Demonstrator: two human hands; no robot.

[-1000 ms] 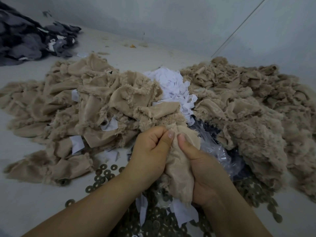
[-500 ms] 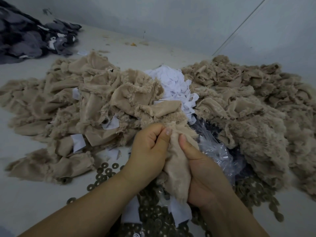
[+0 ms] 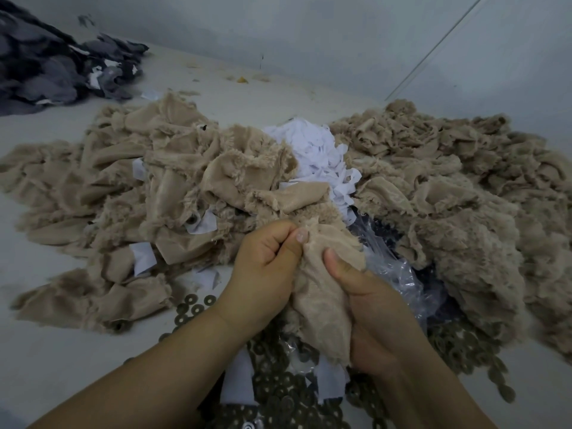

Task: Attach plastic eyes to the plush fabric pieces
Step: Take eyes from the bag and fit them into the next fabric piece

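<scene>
I held one tan plush fabric piece (image 3: 322, 292) between both hands, near me and in the middle of the pale work surface (image 3: 62, 360); my left hand (image 3: 266, 274) was curled into a fist on its upper left edge, thumb pressed against the cloth; my right hand (image 3: 374, 311) gripped it from the right, thumb laid across the front, fingers wrapped behind; whether a plastic eye sat inside the fabric I could not tell; beneath my wrists lay a spread of small dark round washers (image 3: 278, 394), with white paper slips (image 3: 238, 379) among them; crumpled clear plastic bag (image 3: 399, 277) lay just right of the piece; a heap of tan plush pieces (image 3: 130, 187) sat to the left, another heap (image 3: 458, 187) to the right, and a mound of white fabric strips (image 3: 315, 156) between them; far left lay a pile of dark grey cloth (image 3: 46, 72).
</scene>
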